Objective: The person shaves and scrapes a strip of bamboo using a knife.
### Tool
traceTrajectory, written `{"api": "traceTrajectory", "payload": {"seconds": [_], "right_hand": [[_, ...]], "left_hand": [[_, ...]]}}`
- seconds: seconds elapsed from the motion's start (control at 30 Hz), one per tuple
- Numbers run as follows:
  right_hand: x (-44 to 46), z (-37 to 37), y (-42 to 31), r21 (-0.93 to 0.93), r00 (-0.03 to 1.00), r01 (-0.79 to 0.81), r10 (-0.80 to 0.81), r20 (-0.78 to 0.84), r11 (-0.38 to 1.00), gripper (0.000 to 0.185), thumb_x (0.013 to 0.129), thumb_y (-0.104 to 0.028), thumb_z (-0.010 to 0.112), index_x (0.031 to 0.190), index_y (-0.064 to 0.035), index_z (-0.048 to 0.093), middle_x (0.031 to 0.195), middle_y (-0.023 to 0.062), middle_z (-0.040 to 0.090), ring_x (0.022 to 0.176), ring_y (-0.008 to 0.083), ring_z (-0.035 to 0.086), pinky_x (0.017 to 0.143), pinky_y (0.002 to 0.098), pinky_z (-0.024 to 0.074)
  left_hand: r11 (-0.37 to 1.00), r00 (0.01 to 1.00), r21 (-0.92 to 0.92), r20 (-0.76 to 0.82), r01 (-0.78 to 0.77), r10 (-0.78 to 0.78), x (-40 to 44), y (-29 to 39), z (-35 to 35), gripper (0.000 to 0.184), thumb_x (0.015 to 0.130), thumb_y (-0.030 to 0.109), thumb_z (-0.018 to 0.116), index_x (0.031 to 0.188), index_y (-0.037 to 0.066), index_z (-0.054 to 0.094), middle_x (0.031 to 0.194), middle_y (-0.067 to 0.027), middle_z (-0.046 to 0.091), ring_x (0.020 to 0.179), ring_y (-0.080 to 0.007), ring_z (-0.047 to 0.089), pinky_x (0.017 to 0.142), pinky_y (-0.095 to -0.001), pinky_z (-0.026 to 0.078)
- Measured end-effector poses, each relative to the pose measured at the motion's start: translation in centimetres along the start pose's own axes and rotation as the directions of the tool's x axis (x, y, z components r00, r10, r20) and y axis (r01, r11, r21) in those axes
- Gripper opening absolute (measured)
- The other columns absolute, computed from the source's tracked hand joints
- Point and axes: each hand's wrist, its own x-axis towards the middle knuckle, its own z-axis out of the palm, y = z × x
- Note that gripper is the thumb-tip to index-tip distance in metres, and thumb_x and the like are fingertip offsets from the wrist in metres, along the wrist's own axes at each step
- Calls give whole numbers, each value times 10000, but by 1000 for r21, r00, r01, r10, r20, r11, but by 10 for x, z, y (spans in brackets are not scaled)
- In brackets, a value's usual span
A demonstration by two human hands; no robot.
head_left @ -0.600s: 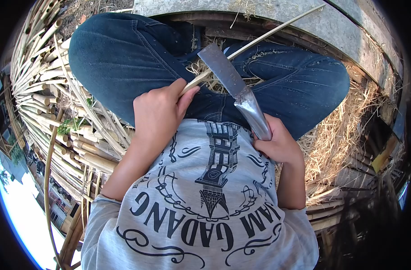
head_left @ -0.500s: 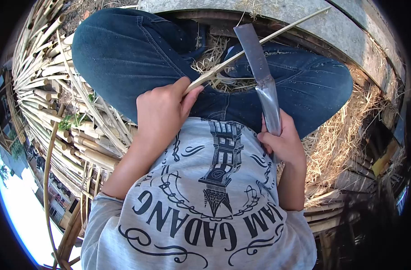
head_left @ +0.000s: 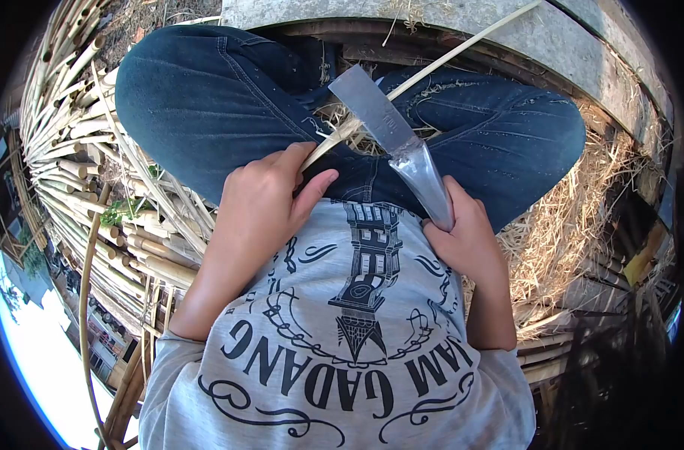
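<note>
My left hand is curled around the near end of a thin bamboo strip, its thumb lifted off to the side. The strip slants away over my lap to the upper right. In my right hand is a machete-like knife with a broad, square-ended metal blade and a shiny metal tube-like handle. The blade lies across the strip, a little beyond my left hand. Pale frayed fibres stand up on the strip beside the blade.
My crossed legs in blue jeans surround the work. A pile of cut bamboo poles lies on the left. Shavings heap up at the right. Grey boards run along the far side.
The knife has swung left and nearer to my left hand, its blade now lower across the strip. My left thumb has lifted off the strip.
</note>
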Motion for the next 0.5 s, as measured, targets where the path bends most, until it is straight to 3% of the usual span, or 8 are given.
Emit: {"api": "traceTrajectory", "payload": {"seconds": [0.07, 0.1, 0.23, 0.3, 0.37, 0.43, 0.5], "right_hand": [[5, 0, -1, 18, 999, -4, 4, -33, 1000, 265, 754, -63, 597, 990, 14, 504, 754, 239, 607, 762, 447, 631, 704, 429, 481], [8, 2, -1, 39, 998, -5, 7, -58, 999, 254, 757, -61, 596, 979, 14, 501, 743, 236, 600, 752, 443, 630, 697, 423, 479], [22, 6, 13, 60, 996, 20, -14, -93, 998, 242, 757, -53, 603, 960, 18, 491, 722, 218, 587, 704, 406, 631, 679, 401, 475], [27, 8, 16, 84, 995, 63, -56, -88, 994, 242, 754, -41, 617, 943, 21, 480, 708, 206, 577, 671, 367, 622, 669, 384, 469], [28, 9, 17, 90, 995, 57, -48, -91, 994, 252, 751, -39, 630, 949, 21, 485, 719, 198, 581, 674, 337, 619, 675, 379, 470], [29, 8, 18, 95, 994, 48, -38, -104, 994, 263, 748, -37, 642, 954, 22, 491, 730, 191, 585, 677, 306, 616, 682, 374, 470], [30, 9, 21, 119, 991, 75, -61, -116, 990, 286, 745, -41, 667, 972, 23, 507, 750, 177, 583, 696, 255, 589, 700, 364, 469]], "left_hand": [[992, 995, 77, 41, -95, 92, -8, 5, -15, 350, 852, 265, 739, 1099, 26, 677, 879, -165, 708, 720, -314, 696, 623, -370, 520], [993, 995, 83, 42, -90, 86, -11, 9, -23, 350, 852, 265, 739, 1099, 26, 677, 879, -165, 708, 720, -314, 696, 623, -370, 520], [988, 998, 147, -39, 54, -49, -3, 25, -46, 409, 796, 182, 788, 1132, -6, 650, 913, -153, 702, 805, -305, 702, 692, -366, 538], [968, 970, 144, -96, -207, 222, 12, 21, -42, 429, 763, 171, 801, 1132, 18, 647, 927, -138, 671, 824, -295, 683, 690, -370, 528], [975, 971, 96, -114, -199, 210, 23, 23, -24, 432, 730, 148, 804, 1123, 57, 651, 961, -111, 608, 879, -279, 624, 738, -371, 497], [907, 908, 163, -102, -389, 407, 37, 19, -7, 406, 717, 126, 790, 1102, 81, 666, 997, -87, 565, 919, -272, 554, 782, -385, 450], [879, 883, 154, -66, -451, 464, 43, 19, 9, 382, 710, 106, 771, 1081, 108, 680, 964, -65, 511, 923, -259, 489, 815, -378, 394]]}}
